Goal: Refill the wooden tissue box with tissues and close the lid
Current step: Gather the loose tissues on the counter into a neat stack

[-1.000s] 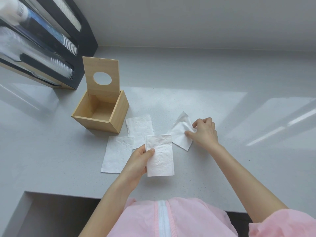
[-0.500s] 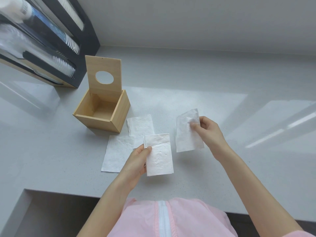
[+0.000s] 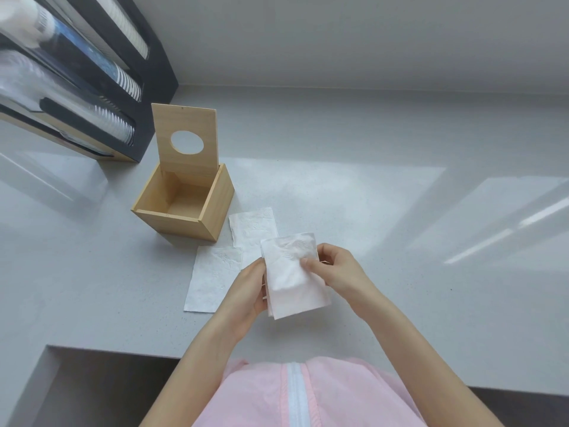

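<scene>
The wooden tissue box (image 3: pixel 215 208) stands open and empty on the grey counter, its lid (image 3: pixel 184 118) with a round hole raised upright at the back. My left hand (image 3: pixel 249 291) holds a small stack of white tissues (image 3: pixel 295 291) by its left edge, just above the counter in front of the box. My right hand (image 3: pixel 332 269) pinches a tissue onto the top of that stack. Two loose tissues lie flat on the counter: one (image 3: pixel 215 278) left of my hands, another (image 3: pixel 252 229) right beside the box.
A black cup dispenser (image 3: pixel 92 81) with stacked cups stands at the back left, close to the box. The counter's front edge (image 3: pixel 123 354) has a cut-out recess at the lower left. A wall runs along the back.
My right hand lifted a tissue from the counter on the right and carried it left onto the stack in my left hand. The left hand stayed roughly where it was.
</scene>
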The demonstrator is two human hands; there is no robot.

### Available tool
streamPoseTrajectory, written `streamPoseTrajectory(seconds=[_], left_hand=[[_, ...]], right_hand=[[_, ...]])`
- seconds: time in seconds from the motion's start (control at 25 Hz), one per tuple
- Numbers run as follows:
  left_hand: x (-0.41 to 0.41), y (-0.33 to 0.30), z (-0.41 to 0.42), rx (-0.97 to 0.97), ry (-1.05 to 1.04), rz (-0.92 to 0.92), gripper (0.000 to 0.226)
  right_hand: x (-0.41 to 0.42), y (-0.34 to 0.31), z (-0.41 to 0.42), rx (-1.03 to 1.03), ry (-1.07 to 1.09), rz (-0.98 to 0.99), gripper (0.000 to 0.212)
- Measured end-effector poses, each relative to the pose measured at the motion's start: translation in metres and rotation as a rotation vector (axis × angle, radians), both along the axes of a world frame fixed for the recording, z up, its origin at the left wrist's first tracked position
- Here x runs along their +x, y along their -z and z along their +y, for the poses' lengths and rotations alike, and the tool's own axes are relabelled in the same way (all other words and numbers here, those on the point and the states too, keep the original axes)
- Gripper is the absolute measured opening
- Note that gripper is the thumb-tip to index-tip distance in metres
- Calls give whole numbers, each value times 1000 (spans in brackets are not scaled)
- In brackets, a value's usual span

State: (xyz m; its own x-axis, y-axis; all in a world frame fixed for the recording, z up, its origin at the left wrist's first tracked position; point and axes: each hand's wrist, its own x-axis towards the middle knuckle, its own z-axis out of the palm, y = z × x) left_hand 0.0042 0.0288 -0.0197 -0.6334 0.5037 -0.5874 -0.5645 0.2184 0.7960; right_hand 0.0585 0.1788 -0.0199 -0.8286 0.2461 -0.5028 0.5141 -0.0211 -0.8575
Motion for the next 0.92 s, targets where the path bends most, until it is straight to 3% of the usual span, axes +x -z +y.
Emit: streamPoseTrajectory(seconds=[0.24,0.48,0.76,0.92], left_hand=[[1,0,4,56,-155,-135,37],[3,1,-3,36,-55,-53,30],[3,0,-24,-3,-111,-36,25],[-10,-5,-45,-1,-160,-62,26]], right_hand=[[-2,6,-10,133,127,-38,8],[-3,3,-13,223,88,-37,5],[-16,1,-18,158,-1,-46,18],[-39,-1,-23,290,1,-84,30]])
